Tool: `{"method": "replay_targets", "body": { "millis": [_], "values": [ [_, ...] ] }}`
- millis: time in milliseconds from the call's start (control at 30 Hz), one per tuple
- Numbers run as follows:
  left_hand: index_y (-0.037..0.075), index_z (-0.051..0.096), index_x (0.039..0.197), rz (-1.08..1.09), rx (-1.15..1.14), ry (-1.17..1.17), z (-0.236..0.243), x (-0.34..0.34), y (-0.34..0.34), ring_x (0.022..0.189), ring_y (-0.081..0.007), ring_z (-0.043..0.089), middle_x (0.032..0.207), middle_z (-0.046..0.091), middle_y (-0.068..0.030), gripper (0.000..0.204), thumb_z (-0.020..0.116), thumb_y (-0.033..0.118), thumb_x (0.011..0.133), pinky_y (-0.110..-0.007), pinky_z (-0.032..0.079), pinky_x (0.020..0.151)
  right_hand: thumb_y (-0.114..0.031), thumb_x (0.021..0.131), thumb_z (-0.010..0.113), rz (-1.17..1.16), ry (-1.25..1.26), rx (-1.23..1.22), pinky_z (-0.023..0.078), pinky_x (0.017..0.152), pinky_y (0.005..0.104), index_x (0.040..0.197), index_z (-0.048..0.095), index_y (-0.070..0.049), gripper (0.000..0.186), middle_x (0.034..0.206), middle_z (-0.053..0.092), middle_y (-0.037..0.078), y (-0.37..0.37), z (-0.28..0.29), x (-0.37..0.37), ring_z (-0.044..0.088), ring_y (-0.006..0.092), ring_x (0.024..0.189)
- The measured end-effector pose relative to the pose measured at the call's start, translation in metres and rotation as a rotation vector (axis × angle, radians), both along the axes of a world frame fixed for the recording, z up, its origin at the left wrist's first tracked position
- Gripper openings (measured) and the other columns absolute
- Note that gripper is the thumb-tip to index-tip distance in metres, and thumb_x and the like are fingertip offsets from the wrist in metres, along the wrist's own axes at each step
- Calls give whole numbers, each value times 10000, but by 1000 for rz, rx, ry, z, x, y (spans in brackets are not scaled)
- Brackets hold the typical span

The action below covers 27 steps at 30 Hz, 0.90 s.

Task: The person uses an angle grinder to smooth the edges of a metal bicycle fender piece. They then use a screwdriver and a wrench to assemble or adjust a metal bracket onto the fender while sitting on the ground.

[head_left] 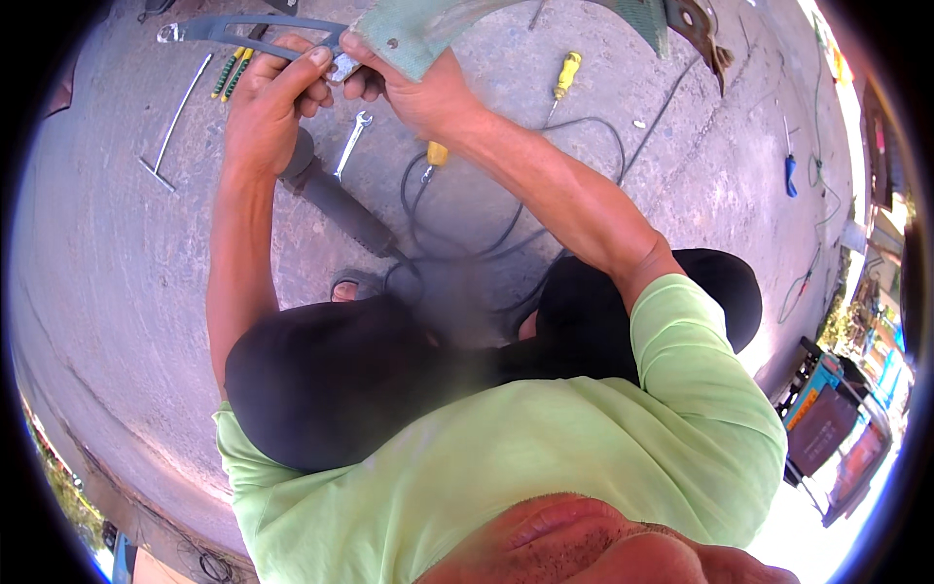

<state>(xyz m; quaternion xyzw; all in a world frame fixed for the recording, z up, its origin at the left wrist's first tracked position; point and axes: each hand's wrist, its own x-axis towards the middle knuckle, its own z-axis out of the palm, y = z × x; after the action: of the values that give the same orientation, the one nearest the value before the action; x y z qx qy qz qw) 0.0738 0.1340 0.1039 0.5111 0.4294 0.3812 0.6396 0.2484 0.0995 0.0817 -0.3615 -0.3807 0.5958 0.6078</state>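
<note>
At the top of the head view, my left hand [277, 92] is closed, thumb and fingers pinching a grey slotted metal bracket [219, 29] near its right end. The bracket stretches left and has a pale, scuffed tip. My right hand [418, 92] is closed on the lower left edge of a curved, pale green panel [418, 39] with a small hole. Its fingertips are close to where bracket and panel meet; whether the two are joined I cannot tell. Below my left hand lies a dark angle grinder [341, 209] with a cord, its head partly hidden by the hand.
On the concrete lie an open-ended wrench [354, 141], green-handled pliers [233, 73], a T-handle wrench [175, 127] and yellow-handled screwdrivers [568, 73]. A black cord [506, 234] loops before my knees. Farther right lies a blue-handled tool [790, 177]; a dark, blue-trimmed case [827, 419] stands lower right.
</note>
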Motion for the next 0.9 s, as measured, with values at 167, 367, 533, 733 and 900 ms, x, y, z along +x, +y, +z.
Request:
{"method": "replay_targets", "body": {
  "millis": [167,367,533,733,900],
  "values": [
    [64,630,906,25,-76,-42,-7,4,0,664,-105,538,729,596,-15,155,680,200,961,-243,385,616,-258,949,754,22,-72,-78,472,540,253,1009,673,-40,240,815,682,31,2,-1,5,655,112,647],
    [56,616,891,23,-93,-32,-14,9,4,660,-111,532,730,577,-14,155,652,180,977,-255,408,631,-239,937,765,8,-1,-99,478,532,263,983,662,-42,227,813,674,35,6,-4,9,657,124,632],
    [33,607,931,18,-121,-48,-24,15,6,661,-114,522,749,571,-20,161,644,180,985,-273,434,645,-217,947,750,3,29,-108,484,529,269,983,666,-42,198,823,683,39,6,-9,14,662,129,626],
    [40,607,958,8,-107,-79,-26,18,5,647,-111,496,721,556,-22,148,595,172,1024,-293,461,663,-194,950,741,5,26,-91,483,520,264,988,671,-38,176,821,697,44,9,-13,18,667,125,620],
    [40,608,1004,-7,-96,-122,-26,16,6,667,-118,530,753,585,-31,141,596,178,1032,-303,486,680,-194,948,737,30,43,-107,481,517,260,976,667,-49,163,782,692,45,13,-13,21,666,118,611]
  ]
}}
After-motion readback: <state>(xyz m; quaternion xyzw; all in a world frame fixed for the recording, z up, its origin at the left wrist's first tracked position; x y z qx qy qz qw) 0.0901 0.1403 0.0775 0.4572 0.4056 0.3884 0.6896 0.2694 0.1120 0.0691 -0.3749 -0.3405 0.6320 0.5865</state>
